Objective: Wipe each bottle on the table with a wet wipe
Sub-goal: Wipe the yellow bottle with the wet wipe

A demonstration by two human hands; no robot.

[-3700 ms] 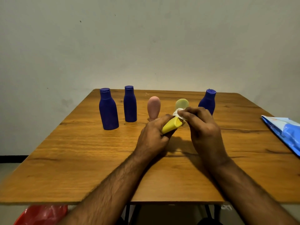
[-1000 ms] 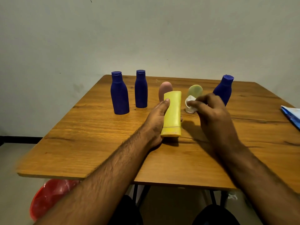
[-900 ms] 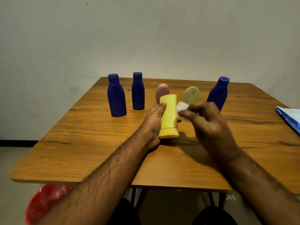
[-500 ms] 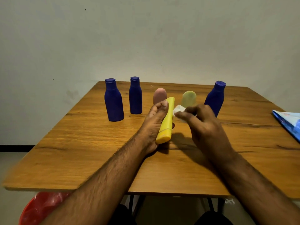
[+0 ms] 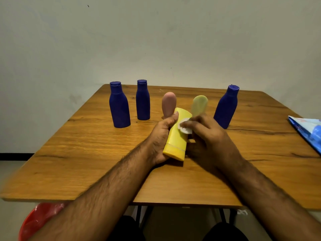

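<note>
Fingers (image 5: 186, 124) press wipe (image 5: 184, 128) on yellow bottle (image 5: 176, 138).

Plain pale wall (image 5: 156, 40) across the far side, faintly smudged and dotted with a few dark specks. Wooden table (image 5: 86, 153) with pronounced grain set close to it, on dark metal legs (image 5: 139, 214). Dark skirting strip (image 5: 15, 156) low at the left. Light floor (image 5: 7, 220) beneath. Dim, even lighting.
</note>
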